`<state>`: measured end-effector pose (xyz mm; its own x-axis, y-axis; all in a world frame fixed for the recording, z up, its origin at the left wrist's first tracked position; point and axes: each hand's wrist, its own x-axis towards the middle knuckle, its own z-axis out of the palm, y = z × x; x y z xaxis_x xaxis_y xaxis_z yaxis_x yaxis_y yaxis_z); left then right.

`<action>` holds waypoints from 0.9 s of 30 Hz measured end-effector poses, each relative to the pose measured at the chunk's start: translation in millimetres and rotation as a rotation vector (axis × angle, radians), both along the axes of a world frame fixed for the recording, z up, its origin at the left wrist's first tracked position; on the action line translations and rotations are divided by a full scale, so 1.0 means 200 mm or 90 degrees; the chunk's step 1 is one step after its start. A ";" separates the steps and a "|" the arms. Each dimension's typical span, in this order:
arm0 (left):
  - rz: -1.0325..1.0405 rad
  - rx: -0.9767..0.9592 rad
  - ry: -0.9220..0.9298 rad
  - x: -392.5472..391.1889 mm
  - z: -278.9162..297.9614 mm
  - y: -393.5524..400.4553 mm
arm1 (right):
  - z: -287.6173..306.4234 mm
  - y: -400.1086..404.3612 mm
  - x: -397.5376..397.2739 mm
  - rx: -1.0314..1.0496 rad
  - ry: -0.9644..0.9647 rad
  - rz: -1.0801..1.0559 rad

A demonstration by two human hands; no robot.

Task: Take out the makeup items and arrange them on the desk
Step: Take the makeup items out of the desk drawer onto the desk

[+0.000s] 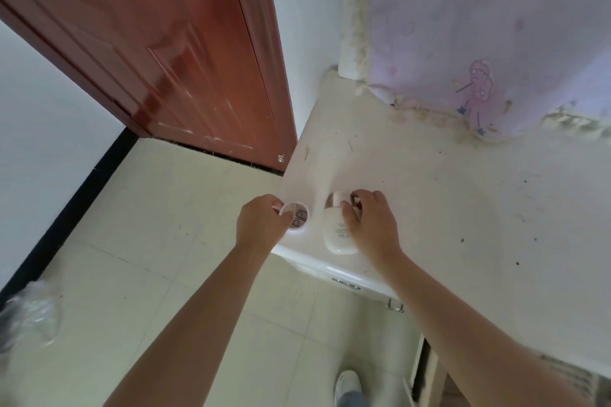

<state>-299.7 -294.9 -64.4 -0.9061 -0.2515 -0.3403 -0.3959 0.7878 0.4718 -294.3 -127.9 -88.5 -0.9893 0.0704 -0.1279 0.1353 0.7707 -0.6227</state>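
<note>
A small round jar (297, 218) with a brown printed lid sits at the near left corner of the white desk (446, 195). My left hand (261, 221) grips its left side. Just to its right lies a white flat bottle (339, 235) with a white cap, flat on the desk near the front edge. My right hand (370, 221) holds the bottle at its cap end, fingers curled over it, and hides part of the cap.
A red-brown door (165, 43) stands open to the left of the desk. A pale purple curtain (496, 26) hangs over the desk's back. A clear plastic bag (29, 311) lies on the tiled floor at far left. A drawer handle (345, 283) shows below the desk edge.
</note>
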 end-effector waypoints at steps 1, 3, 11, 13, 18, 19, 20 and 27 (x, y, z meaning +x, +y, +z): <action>-0.001 -0.021 0.005 0.01 0.00 0.01 | 0.00 -0.01 0.01 0.009 0.001 0.002; -0.005 -0.047 0.024 0.03 0.01 0.02 | 0.02 -0.02 0.01 0.001 -0.001 -0.005; -0.121 -0.049 0.287 0.42 0.02 0.34 | 0.14 0.37 0.38 -0.233 0.059 -0.169; -0.234 0.032 0.269 0.60 -0.03 0.56 | 0.11 0.56 0.62 -0.188 0.053 -0.165; -0.539 0.099 0.098 0.89 -0.23 1.11 | -0.10 1.06 1.12 -0.029 -0.150 -0.218; -0.577 0.078 0.023 0.92 -0.29 1.20 | -0.15 1.15 1.18 -0.004 -0.210 -0.225; -0.610 0.040 -0.059 0.94 -0.34 1.27 | -0.20 1.22 1.23 0.026 -0.260 -0.223; -0.512 -0.218 -0.199 0.99 -0.53 1.47 | -0.36 1.31 1.21 0.105 -0.205 -0.066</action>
<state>-102.5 -1.6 -169.8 -0.7312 0.2815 -0.6214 0.2605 0.9571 0.1271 -51.6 134.0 -161.4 -0.8867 0.2142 -0.4098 0.3868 0.8291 -0.4036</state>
